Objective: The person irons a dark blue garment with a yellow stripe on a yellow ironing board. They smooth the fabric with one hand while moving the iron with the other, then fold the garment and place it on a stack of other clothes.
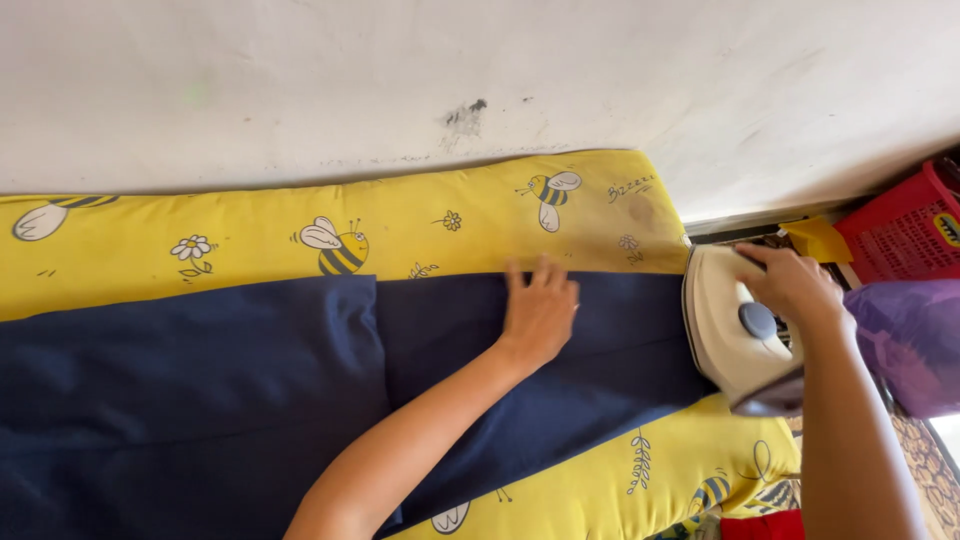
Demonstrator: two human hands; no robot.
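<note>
Pressing one navy cloth [250, 380], left hand [540, 310] lies flat-fingered; right hand [795, 285] grips one iron [735, 335].

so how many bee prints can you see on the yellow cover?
5. One cut off at the far left edge, one left of centre above the navy cloth, one top centre-right, two partly showing along the bottom. The navy cloth may hide more.

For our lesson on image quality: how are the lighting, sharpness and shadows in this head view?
Head view: daylight is even and soft on the wall and yellow cover; bright spill at the lower right corner; the navy cloth reads dark but its folds show; left hand sharp, right hand and iron slightly soft.
</note>
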